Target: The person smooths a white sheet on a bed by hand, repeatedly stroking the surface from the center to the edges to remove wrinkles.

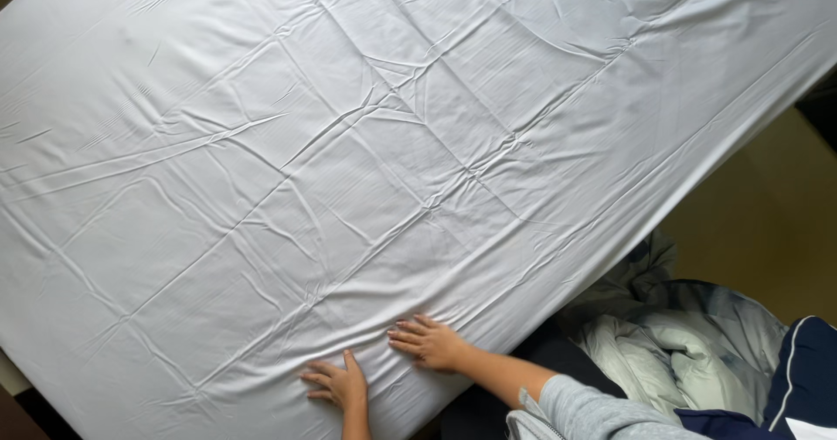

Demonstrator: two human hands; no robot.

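Left hand (338,385) lies flat with fingers spread on the white bed sheet (349,161), close to the mattress's near edge (creases fan out beyond it). Just to its right, the right hand (430,342) presses palm-down, fingers splayed, slightly farther in. Rumpled bedding (689,353) sits off the edge, well right.
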